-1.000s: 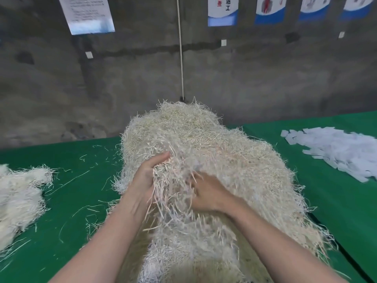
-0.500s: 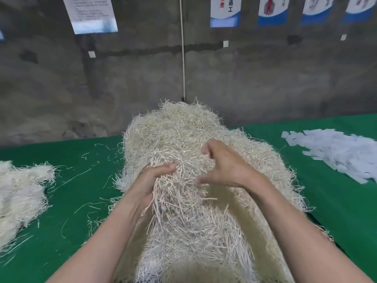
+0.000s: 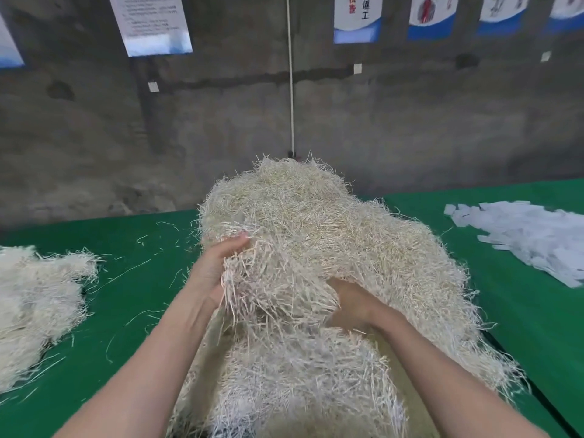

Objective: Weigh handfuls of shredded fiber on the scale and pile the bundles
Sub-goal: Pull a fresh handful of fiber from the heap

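Note:
A big mound of pale shredded fiber fills the middle of the green table. My left hand grips a clump of fiber on the mound's near left side, thumb on top. My right hand is dug into the fiber just right of that clump, its fingers curled into the strands and mostly hidden. A smaller pile of fiber bundles lies at the left edge of the table. No scale is in view.
A heap of white paper slips lies at the right on the table. Loose strands are scattered over the green cloth left of the mound. A concrete wall with posters and a hanging white cord stands behind the table.
My right hand, lifted open over the mound half a second ago, has come back down and dug into the fiber. My left hand has kept its hold on the clump.

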Available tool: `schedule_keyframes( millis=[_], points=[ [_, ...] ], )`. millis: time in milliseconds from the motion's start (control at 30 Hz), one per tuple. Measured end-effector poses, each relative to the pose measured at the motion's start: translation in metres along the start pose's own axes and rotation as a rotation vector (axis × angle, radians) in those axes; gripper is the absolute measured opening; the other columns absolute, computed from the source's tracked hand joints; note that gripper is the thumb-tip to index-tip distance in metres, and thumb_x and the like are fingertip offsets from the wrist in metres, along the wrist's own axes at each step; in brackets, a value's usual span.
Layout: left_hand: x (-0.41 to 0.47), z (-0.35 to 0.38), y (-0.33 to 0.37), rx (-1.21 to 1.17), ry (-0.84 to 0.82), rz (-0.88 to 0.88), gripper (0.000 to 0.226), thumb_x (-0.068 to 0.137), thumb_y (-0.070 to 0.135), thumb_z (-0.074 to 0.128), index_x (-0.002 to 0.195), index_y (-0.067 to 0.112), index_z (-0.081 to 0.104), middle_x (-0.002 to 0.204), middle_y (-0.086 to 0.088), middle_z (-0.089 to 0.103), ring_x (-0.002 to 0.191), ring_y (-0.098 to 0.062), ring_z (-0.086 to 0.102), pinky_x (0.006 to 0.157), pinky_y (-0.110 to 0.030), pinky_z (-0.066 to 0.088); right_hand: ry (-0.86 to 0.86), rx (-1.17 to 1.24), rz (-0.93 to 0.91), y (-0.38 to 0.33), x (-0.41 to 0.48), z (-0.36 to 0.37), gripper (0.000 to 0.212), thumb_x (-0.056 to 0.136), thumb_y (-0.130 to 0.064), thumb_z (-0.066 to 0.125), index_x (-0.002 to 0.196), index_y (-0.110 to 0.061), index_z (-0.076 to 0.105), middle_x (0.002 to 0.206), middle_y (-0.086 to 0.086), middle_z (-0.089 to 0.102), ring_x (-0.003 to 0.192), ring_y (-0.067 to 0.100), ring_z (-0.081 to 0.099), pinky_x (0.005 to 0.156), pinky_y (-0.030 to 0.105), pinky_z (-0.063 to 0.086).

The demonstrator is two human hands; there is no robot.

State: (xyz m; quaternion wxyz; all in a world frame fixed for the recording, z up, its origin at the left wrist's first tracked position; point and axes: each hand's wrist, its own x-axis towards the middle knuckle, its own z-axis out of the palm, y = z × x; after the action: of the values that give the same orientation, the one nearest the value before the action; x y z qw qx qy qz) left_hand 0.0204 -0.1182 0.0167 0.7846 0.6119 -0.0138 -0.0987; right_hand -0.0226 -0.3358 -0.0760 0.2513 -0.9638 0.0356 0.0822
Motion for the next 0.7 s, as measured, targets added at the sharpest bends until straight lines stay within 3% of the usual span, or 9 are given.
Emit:
schedule_keyframes(
  millis=[100, 167, 200, 267, 300, 367, 467, 567, 700],
  points=[
    [0.001, 0.003, 0.001, 0.037, 0.03, 0.017, 0.009, 0.058, 0.019, 0.069, 0.066, 0.015, 0.067, 0.103, 0.004, 0.059, 0.123, -0.02, 0.038, 0.11, -0.044, 0.019, 0.059, 0.182, -0.144, -0.025, -0.01, -0.027, 0.093, 0.07, -0.03, 0.078, 0.146, -0.029, 0.023, 0.147, -0.008, 0.032, 0.131, 0.014, 0.034, 0.103, 0.028, 0.032],
    [0.005, 0.007, 0.002, -0.008, -0.018, 0.026, 0.022, 0.058, 0.019, 0.069, 0.079, 0.012, 0.071, 0.11, -0.002, 0.062, 0.122, -0.022, 0.047, 0.106, -0.045, 0.033, 0.141, 0.198, -0.218, -0.041, -0.01, -0.032, 0.066, 0.076, -0.029, 0.072, 0.134, -0.026, 0.04, 0.133, -0.008, 0.043, 0.12, 0.008, 0.038, 0.104, 0.03, 0.033],
    [0.005, 0.009, 0.002, -0.055, -0.112, 0.019, 0.042, 0.06, 0.018, 0.071, 0.101, 0.01, 0.069, 0.115, -0.005, 0.062, 0.115, -0.021, 0.056, 0.094, -0.042, 0.046, 0.179, 0.218, -0.228, -0.048, -0.008, -0.03, 0.043, 0.081, -0.026, 0.067, 0.119, -0.026, 0.048, 0.121, -0.008, 0.048, 0.111, 0.007, 0.043, 0.099, 0.029, 0.039],
    [0.005, 0.013, -0.005, 0.133, -0.229, -0.003, 0.098, 0.06, 0.028, 0.078, 0.145, 0.017, 0.03, 0.14, -0.008, 0.047, 0.114, -0.018, 0.058, 0.087, -0.04, 0.053, 0.269, 0.413, -0.216, -0.061, -0.003, -0.022, 0.013, 0.089, -0.019, 0.058, 0.093, -0.029, 0.049, 0.101, -0.01, 0.049, 0.088, 0.003, 0.05, 0.073, 0.016, 0.048],
    [0.003, 0.016, -0.012, 0.29, -0.235, -0.034, 0.121, 0.055, 0.04, 0.082, 0.15, 0.019, 0.011, 0.15, -0.008, 0.031, 0.127, -0.022, 0.047, 0.098, -0.041, 0.046, 0.312, 0.587, -0.199, -0.066, -0.003, -0.017, 0.01, 0.092, -0.018, 0.055, 0.098, -0.026, 0.053, 0.108, -0.009, 0.051, 0.09, 0.003, 0.054, 0.07, 0.015, 0.049],
    [0.002, 0.021, -0.026, 0.403, -0.27, -0.115, 0.138, 0.045, 0.052, 0.084, 0.15, 0.009, 0.005, 0.154, -0.014, 0.021, 0.138, -0.027, 0.031, 0.108, -0.038, 0.032, 0.382, 0.866, -0.181, -0.073, 0.002, -0.016, 0.037, 0.094, -0.02, 0.052, 0.131, -0.021, 0.047, 0.139, -0.004, 0.042, 0.121, 0.016, 0.049, 0.096, 0.031, 0.048],
    [0.006, 0.026, -0.038, 0.209, -0.2, -0.205, 0.113, 0.049, 0.032, 0.088, 0.141, -0.004, 0.032, 0.149, -0.019, 0.032, 0.14, -0.028, 0.026, 0.114, -0.04, 0.019, 0.337, 0.994, -0.219, -0.071, 0.002, -0.014, 0.059, 0.091, -0.027, 0.053, 0.145, -0.022, 0.03, 0.154, -0.006, 0.023, 0.139, 0.016, 0.026, 0.111, 0.04, 0.03],
    [0.014, 0.032, -0.038, 0.19, -0.105, -0.167, 0.054, 0.057, 0.021, 0.078, 0.104, 0.0, 0.062, 0.139, -0.015, 0.046, 0.138, -0.028, 0.032, 0.113, -0.04, 0.018, 0.306, 0.856, -0.272, -0.059, -0.001, -0.003, 0.06, 0.086, -0.037, 0.051, 0.142, -0.029, 0.033, 0.15, -0.014, 0.023, 0.135, 0.011, 0.029, 0.109, 0.039, 0.03],
    [0.016, 0.043, -0.032, 0.094, -0.089, -0.124, 0.066, 0.057, 0.019, 0.074, 0.118, 0.0, 0.056, 0.142, -0.015, 0.044, 0.137, -0.028, 0.032, 0.111, -0.042, 0.023, 0.313, 0.63, -0.317, -0.046, 0.0, 0.017, 0.069, 0.078, -0.026, 0.054, 0.138, -0.044, 0.027, 0.124, -0.031, 0.024, 0.102, -0.022, 0.039, 0.079, 0.007, 0.045]
  ],
)
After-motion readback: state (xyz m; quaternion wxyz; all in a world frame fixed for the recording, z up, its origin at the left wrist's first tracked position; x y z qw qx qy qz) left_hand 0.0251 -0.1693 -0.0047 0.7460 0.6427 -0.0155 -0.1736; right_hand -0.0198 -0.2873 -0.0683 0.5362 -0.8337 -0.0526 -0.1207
